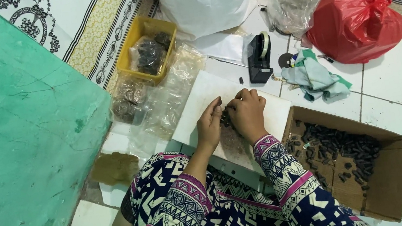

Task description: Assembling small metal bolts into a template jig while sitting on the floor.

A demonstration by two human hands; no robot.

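Dark small parts (224, 117) are pinched by both hands' fingers, left hand (210, 125) and right hand (247, 111), over the white board (199, 98); sorting is judged underway, a steady grip needed.

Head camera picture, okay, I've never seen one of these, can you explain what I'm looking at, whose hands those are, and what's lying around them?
This is one picture from a camera worn on a person's head, looking down at their own lap and hands; there is no machine. The person sits on a tiled floor in patterned sleeves. The left hand and right hand meet over a white board, pinching small dark pieces between them. To the right, a cardboard box holds many more dark pieces. Ahead lie a yellow tray, clear plastic bags, a tape dispenser, a cloth and a red bag.
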